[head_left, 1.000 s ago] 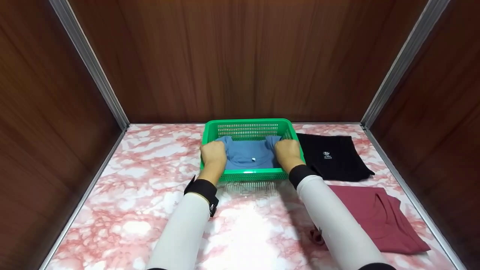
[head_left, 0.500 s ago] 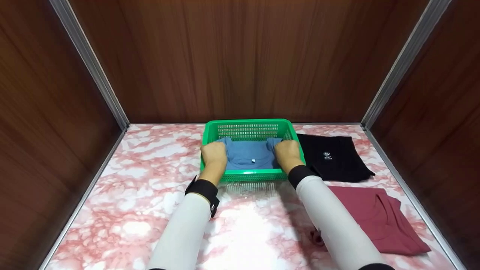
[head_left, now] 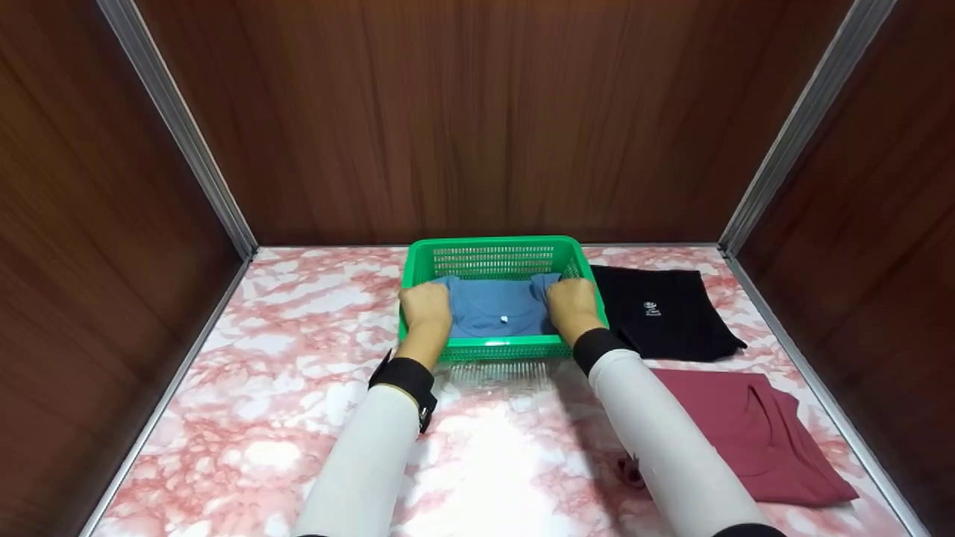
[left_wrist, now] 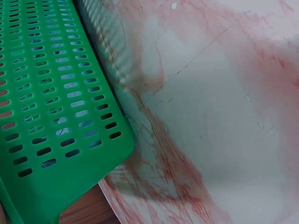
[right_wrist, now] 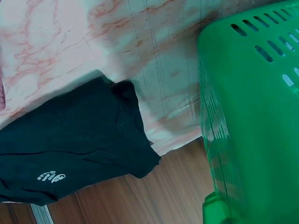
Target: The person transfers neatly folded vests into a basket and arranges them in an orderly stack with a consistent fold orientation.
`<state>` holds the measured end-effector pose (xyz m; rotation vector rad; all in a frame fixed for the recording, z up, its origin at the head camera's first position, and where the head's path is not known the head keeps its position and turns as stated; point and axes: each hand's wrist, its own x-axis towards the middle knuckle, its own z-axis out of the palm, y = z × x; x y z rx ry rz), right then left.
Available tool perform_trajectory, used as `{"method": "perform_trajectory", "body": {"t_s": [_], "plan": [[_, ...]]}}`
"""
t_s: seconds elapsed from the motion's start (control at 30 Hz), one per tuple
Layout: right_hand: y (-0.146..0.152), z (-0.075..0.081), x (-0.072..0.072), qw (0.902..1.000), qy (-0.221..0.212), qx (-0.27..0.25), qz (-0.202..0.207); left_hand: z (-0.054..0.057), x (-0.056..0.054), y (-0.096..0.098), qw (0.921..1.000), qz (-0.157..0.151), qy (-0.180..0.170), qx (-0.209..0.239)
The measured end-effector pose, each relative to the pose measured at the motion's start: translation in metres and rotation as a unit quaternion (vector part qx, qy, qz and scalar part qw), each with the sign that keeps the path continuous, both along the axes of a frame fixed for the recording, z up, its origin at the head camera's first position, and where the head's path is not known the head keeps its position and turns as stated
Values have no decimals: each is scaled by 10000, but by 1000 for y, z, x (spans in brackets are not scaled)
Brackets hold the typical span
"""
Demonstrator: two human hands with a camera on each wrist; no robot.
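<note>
A green slotted plastic basket (head_left: 496,349) stands near the back wall with a folded blue T-shirt (head_left: 498,298) in it. My left hand (head_left: 427,306) is curled at the basket's left side and grips the shirt's raised left edge. At the opposite side my right hand (head_left: 573,304) grips the right edge just inside the rim. The backs of both hands hide the fingertips. In the left wrist view the basket's slotted wall (left_wrist: 60,93) fills the left, with blue showing through the slots. The right wrist view has the basket (right_wrist: 252,116) at its right.
To the basket's right lies a folded black T-shirt (head_left: 664,317) with a small white print. A folded maroon garment (head_left: 761,440) is nearer, partly behind my right forearm. Brown wood-grain panels (head_left: 477,119) enclose the pink-and-white marbled table (head_left: 283,418) at the back and sides.
The blue T-shirt's upper edge has sunk slightly lower in the basket, and my hands have shifted down very slightly. Basket and other garments stay put.
</note>
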<state>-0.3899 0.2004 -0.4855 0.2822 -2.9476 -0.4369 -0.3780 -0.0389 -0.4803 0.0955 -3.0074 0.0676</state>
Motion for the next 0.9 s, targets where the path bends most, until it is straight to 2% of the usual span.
{"method": "perform_trajectory", "body": {"t_s": [0.47,0.67,0.9], "plan": [[1,2,-1,9997,-49,-214,-76,1,1,-1,9999,58,144,63],[0,-1,-1,9999,90,18,-104,0,1,-1,9998,20,174,115],[1,0,1,9998,48,176,-73,-3,1,-1,9994,-127,-54,-314]]}}
